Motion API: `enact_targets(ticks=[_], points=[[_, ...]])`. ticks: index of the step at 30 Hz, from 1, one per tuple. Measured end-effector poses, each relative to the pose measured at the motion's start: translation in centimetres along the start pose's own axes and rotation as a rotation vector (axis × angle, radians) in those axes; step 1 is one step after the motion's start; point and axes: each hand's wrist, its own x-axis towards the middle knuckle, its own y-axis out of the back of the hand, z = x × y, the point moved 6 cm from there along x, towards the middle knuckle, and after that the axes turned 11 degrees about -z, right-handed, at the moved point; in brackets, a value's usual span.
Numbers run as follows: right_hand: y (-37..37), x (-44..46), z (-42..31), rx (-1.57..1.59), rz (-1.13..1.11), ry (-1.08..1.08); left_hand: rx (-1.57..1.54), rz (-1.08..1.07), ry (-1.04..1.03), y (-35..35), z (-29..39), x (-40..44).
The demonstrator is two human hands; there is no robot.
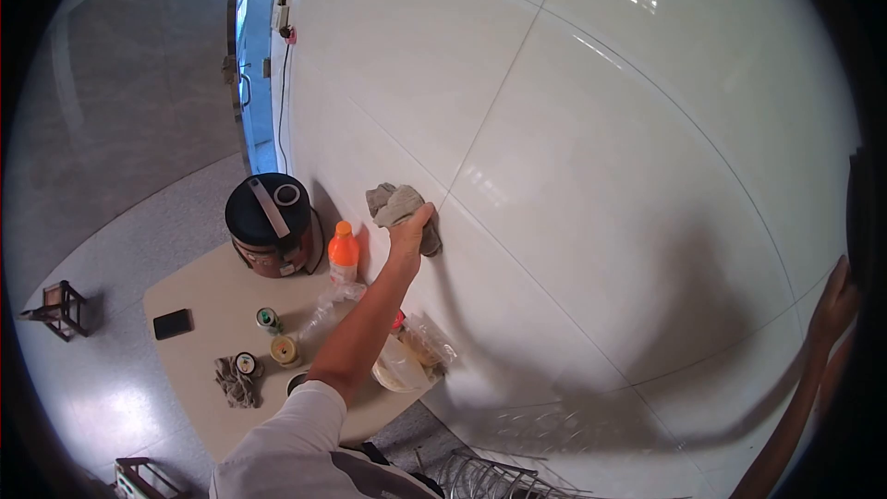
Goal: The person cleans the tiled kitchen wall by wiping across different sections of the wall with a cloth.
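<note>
My left hand (412, 225), reaching out from a white sleeve, is closed around a bunched grey-brown cloth (399, 206). The cloth is pressed against the glossy pale tiled wall (554, 176), just above the table. Far to the right, my right hand (834, 303) is raised at the wall beside a dark object (857, 212) cut off by the view's edge. Its visible fingers look stretched upward, and part of the hand is lost in the dark border. Below my left arm stands an orange-capped bottle (344, 253), close to the wall.
The beige table (199, 291) bears a black-lidded cooker (270, 222), a phone (173, 323), a green can (268, 319), a yellow-lidded jar (284, 349), a second cloth (237, 383) and plastic bags (407, 360). A wooden stool (63, 310) stands left. A wire rack (490, 479) is low down.
</note>
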Motion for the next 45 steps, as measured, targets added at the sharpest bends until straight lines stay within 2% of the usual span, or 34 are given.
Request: enact_targets(ticks=[1,2,4,10,13,19,25,27,28,30,34,36,39,42,45], points=[[-0.5,-1.0,1.6,0.004,0.004,0.004,0.008,-0.032,-0.001,0.1,0.0,0.0],[-2.1,-3.6,6.8,0.008,0.006,0.008,0.012,-0.032,0.004,0.4,-0.1,-0.1],[-2.3,-4.1,8.0,0.012,0.010,0.015,-0.017,-0.104,0.017,0.2,-0.1,-0.2],[-3.2,-4.6,11.1,-0.031,-0.086,-0.026,-0.007,-0.069,0.025,-0.2,0.0,-0.4],[-3.6,-5.1,11.3,-0.040,-0.134,-0.041,0.028,-0.139,0.026,0.4,-0.3,-0.3],[-3.9,-5.2,11.9,-0.078,-0.119,-0.087,0.007,-0.051,0.012,-0.3,0.3,-0.6],[-4.0,-5.8,12.5,-0.055,-0.127,-0.069,-0.004,-0.123,0.028,0.4,-0.2,-0.3],[-4.5,-5.8,13.1,-0.050,-0.181,-0.197,0.009,-0.077,0.013,-0.2,0.2,-0.4],[-4.5,-5.7,13.1,-0.053,-0.177,-0.197,0.026,-0.030,0.004,-0.3,0.3,-0.6],[-3.8,-5.1,11.3,-0.075,-0.121,-0.127,0.029,-0.072,0.006,0.0,0.3,-0.4],[-4.2,-6.0,12.4,-0.010,-0.145,-0.187,0.013,-0.129,0.012,0.6,-0.3,-0.1],[-4.4,-5.6,12.6,-0.033,-0.196,-0.208,0.006,-0.101,0.005,0.2,0.0,-0.3],[-4.1,-5.4,11.7,-0.099,-0.109,-0.155,0.006,-0.074,0.007,0.2,-0.1,-0.1],[-4.1,-5.7,11.8,-0.112,-0.147,-0.140,0.006,-0.073,0.014,0.3,-0.1,0.1],[-4.6,-6.3,12.5,-0.078,-0.174,-0.204,-0.004,-0.089,0.017,0.6,-0.2,-0.1]])
